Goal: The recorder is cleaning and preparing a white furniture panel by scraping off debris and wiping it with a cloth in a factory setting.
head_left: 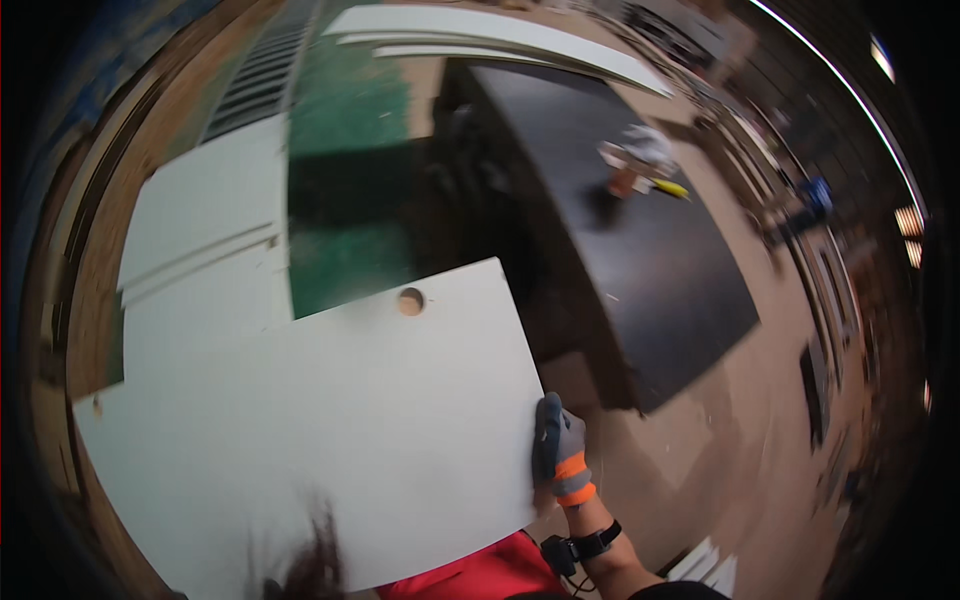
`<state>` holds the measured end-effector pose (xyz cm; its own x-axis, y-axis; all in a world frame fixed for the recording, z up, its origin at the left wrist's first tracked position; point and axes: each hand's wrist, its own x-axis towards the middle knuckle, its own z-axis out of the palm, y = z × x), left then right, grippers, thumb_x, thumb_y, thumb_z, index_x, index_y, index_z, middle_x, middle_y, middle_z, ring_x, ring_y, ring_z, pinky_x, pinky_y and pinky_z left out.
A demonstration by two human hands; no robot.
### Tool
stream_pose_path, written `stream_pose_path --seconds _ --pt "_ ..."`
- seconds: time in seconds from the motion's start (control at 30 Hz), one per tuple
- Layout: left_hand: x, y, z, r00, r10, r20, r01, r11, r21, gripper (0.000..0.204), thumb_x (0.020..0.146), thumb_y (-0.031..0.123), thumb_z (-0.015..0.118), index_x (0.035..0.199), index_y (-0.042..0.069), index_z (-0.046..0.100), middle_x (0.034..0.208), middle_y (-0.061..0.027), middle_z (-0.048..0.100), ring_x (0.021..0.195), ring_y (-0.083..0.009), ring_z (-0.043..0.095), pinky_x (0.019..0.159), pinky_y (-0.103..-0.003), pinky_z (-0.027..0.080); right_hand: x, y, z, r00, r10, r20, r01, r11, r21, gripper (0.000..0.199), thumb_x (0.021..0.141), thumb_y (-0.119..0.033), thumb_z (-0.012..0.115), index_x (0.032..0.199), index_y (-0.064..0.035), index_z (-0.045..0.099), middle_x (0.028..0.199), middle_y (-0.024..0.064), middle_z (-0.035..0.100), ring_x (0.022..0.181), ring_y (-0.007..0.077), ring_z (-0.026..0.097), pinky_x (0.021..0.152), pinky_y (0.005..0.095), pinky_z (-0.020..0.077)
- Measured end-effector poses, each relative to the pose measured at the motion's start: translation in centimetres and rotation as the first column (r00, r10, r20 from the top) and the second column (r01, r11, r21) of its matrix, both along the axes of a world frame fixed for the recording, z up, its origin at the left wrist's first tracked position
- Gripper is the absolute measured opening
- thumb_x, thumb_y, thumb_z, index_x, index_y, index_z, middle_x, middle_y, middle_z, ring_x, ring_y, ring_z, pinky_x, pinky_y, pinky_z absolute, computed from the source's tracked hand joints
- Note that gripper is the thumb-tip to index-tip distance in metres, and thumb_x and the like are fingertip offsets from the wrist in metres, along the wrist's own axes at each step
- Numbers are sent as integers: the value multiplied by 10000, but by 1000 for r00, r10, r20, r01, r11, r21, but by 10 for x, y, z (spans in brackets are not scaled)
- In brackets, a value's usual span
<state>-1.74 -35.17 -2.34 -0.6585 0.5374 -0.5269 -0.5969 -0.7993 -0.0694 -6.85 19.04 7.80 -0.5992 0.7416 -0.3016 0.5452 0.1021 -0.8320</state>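
A large white panel (pixel 330 430) fills the lower middle of the head view, tilted, with a round hole near its far edge and a small notch at its left corner. My right hand (pixel 562 440), in a grey and dark glove with an orange cuff, is closed on the panel's right edge. A black device on a strap is worn on that wrist. My left hand does not show. A dark blurred shape, perhaps hair, covers part of the panel's near edge.
More white panels (pixel 210 210) lie to the left on a wooden surface. Beyond stands a dark table (pixel 660 260) with a crumpled bundle (pixel 640 150) and a yellow-handled tool (pixel 670 188). Long white boards (pixel 500 35) lie at the far side. A green floor patch (pixel 350 90) shows between.
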Motion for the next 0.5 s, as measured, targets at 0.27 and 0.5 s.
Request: stream_pose_path --seconds 0.27,0.5 --pt "9 200 45 938 -272 -215 251 961 -117 521 893 362 567 1265 -1 524 1236 -174 561 1048 -352 581 848 -499 510 245 129 48 946 -261 -190 276 959 57 528 978 -452 519 749 20 576 636 -2 475 655 92 415 591 307 403" --pt "73 328 76 895 -315 -316 248 940 -236 522 913 332 543 1302 -15 497 1301 -188 530 1128 -359 549 905 -507 485 381 215 33 854 -489 -179 509 857 85 522 987 -434 513 743 24 570 646 -31 473 662 77 391 577 298 394"
